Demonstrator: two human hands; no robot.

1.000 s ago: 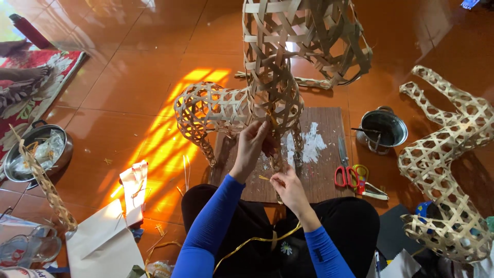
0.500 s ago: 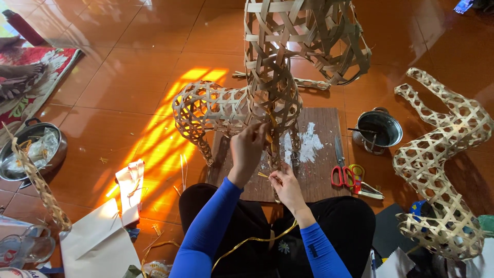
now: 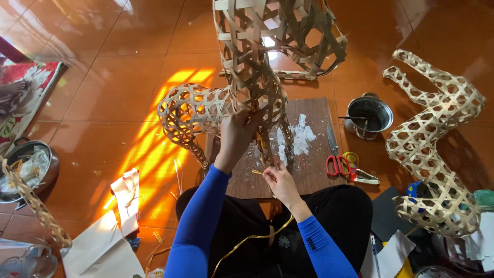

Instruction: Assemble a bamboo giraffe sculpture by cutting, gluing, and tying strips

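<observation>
Bamboo strips, woven in an open lattice, form the animal-shaped frame (image 3: 247, 98) that stands on the brown work board (image 3: 309, 170) just ahead of the person's knees. The left hand (image 3: 237, 135) reaches up at about 12 o'clock from the lap and is closed around a lower part of the frame, fingers wrapped into the weave. The right hand (image 3: 280, 181) sits lower, near the board's close edge, pinching a thin bamboo sliver (image 3: 257, 172) between fingertips; it lies just beside the frame's leg but I cannot tell whether it touches it. The frame's body extends toward 10 o'clock past the board's left edge and hangs over the orange tiled floor (image 3: 103, 103), where a patch of sunlight falls. White glue smears mark the board's middle. At 2 o'clock, just off the board's right edge, lie a knife (image 3: 332, 144) and red-handled scissors (image 3: 338, 163), and beyond them stands a small metal pot (image 3: 368, 114). A second woven frame (image 3: 437, 149) lies at 3 o'clock, well apart from the hands. At 9 o'clock a metal bowl (image 3: 28, 167) and a braided strip (image 3: 36, 208) crowd the floor's left edge, with paper sheets (image 3: 103, 247) near the left knee. Open floor stretches from 10 to 12 o'clock beyond the frame.
</observation>
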